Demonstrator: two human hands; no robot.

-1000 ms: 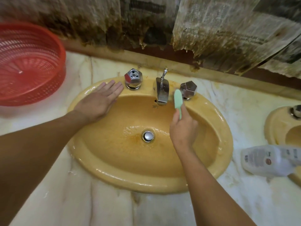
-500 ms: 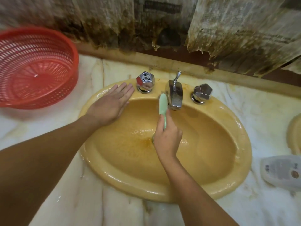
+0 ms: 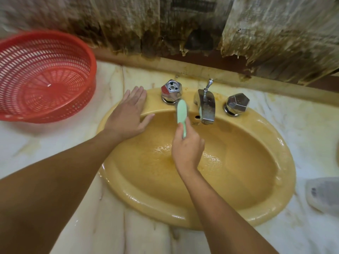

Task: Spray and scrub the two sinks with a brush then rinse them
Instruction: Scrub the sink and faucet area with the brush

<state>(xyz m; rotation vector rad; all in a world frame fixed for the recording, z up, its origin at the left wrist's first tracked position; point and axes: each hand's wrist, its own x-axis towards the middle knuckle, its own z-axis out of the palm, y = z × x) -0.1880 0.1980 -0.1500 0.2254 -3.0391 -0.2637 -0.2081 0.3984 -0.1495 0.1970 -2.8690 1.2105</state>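
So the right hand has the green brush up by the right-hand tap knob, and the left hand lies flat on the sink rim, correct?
Not quite. In the head view the right hand holds the green brush by the left-hand tap knob, not the right-hand one. The left hand does lie flat on the sink rim.

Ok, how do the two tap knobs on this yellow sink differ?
The left knob shows a red patch on one face and an open round recess in its top; the right knob is plain metal with a closed, faceted top. The brush head sits right by the left knob, while nothing is near the right knob. Both are shiny chrome, faceted, and flank the spout.
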